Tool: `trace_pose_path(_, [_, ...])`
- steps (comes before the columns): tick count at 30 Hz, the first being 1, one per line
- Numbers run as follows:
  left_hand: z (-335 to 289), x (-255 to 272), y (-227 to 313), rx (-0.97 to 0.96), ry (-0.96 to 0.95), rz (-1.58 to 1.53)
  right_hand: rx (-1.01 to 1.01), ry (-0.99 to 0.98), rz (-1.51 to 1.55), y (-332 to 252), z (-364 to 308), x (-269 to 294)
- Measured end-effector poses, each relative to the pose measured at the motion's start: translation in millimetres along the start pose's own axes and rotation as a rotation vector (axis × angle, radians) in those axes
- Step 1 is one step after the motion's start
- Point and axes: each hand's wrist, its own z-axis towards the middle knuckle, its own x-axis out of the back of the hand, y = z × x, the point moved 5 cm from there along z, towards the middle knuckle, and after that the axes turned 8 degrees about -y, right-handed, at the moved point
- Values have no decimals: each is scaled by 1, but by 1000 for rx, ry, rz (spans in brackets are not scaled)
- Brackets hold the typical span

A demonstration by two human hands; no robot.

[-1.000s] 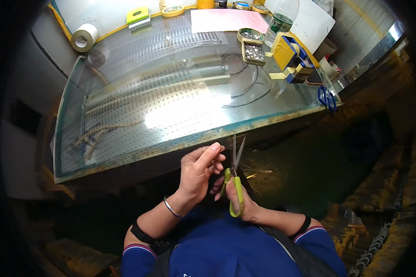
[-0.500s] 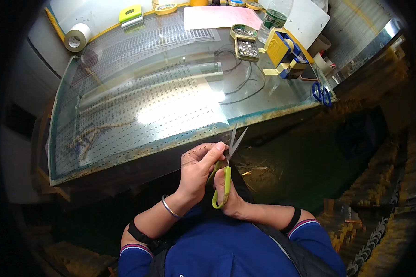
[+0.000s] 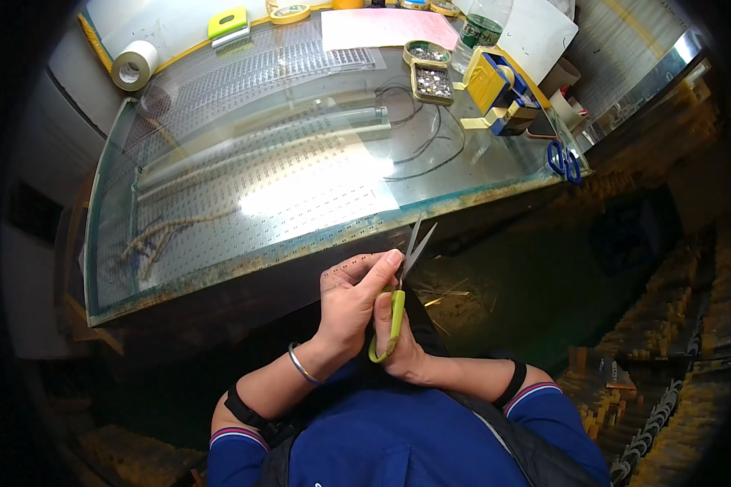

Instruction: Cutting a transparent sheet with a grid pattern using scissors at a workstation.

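Note:
In front of the table edge, my right hand [image 3: 400, 345] is closed around green-handled scissors [image 3: 395, 316]. Their two metal blades point away from me and stand slightly apart. Close beside the handles, my left hand [image 3: 345, 304] is closed, thumb pressed against the fingers near the blades' pivot. A clear film with small dark marks [image 3: 356, 265] shows over its fingers, seemingly pinched there; its outline is hard to make out. On the glass-topped table [image 3: 422, 203] lies a larger clear sheet with rows of dark printed marks [image 3: 300, 183].
Blue-handled scissors [image 3: 564, 162] lie at the table's right corner, near a yellow and blue tape dispenser [image 3: 503, 89]. Small containers of tiny pieces [image 3: 432, 83], a bottle [image 3: 481, 36] and a pink sheet [image 3: 390, 28] stand or lie farther back. A white tape roll [image 3: 135, 66] sits at the far left.
The green scissors have turned slightly in my right hand; their handle has shifted a little left and the blade tips look slightly closer together. My left hand has barely moved.

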Motion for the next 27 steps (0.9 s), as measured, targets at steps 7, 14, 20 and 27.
trace_pose_path(7, [-2,-1,7,110,-28,-17,34,52,-44,-10,-6,4])
trace_pose_path(14, [-1,8,5,95,-107,12,-91,-39,164,2,-23,10])
trace_pose_path(20, [-1,7,8,-22,-158,79,-232,-114,130,-4,-37,24])
trace_pose_path(27, [-4,11,6,-26,-212,119,-331,-151,54,-16,-43,38])
